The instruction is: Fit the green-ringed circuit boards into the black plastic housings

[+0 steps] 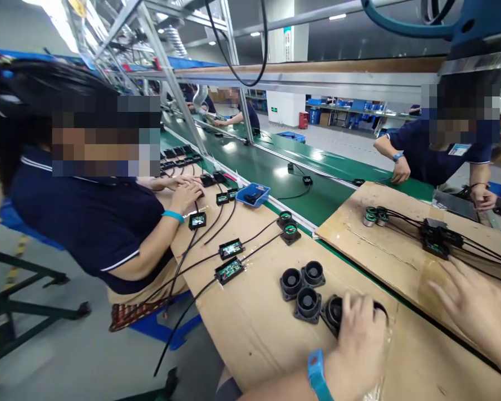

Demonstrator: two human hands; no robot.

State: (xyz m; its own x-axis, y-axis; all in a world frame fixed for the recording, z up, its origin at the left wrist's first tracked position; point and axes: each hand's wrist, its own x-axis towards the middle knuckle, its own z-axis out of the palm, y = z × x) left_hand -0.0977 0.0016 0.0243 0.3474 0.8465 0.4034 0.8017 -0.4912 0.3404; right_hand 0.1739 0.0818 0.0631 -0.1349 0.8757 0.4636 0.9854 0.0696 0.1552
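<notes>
My left hand (361,340), with a blue strap at the wrist, has its fingers curled down over black round housings on square bases. One black housing (332,312) shows at its left, and part of another appears at its right. Just beyond lie several similar housings, among them a black round housing (308,304). My right hand (470,303) is stretched out, fingers apart, over the cardboard at the right. Near its fingertips is a cluster of black boxes (436,239) with cables. Those cables lead to round metal parts with green wires (371,216).
Open boxes with circuit boards (229,269) are cabled to round housings (290,233). A blue tray (253,195) stands farther back. A co-worker (79,206) sits at left, another person (446,145) works across the green conveyor (267,161). A teal tool (480,33) hangs upper right.
</notes>
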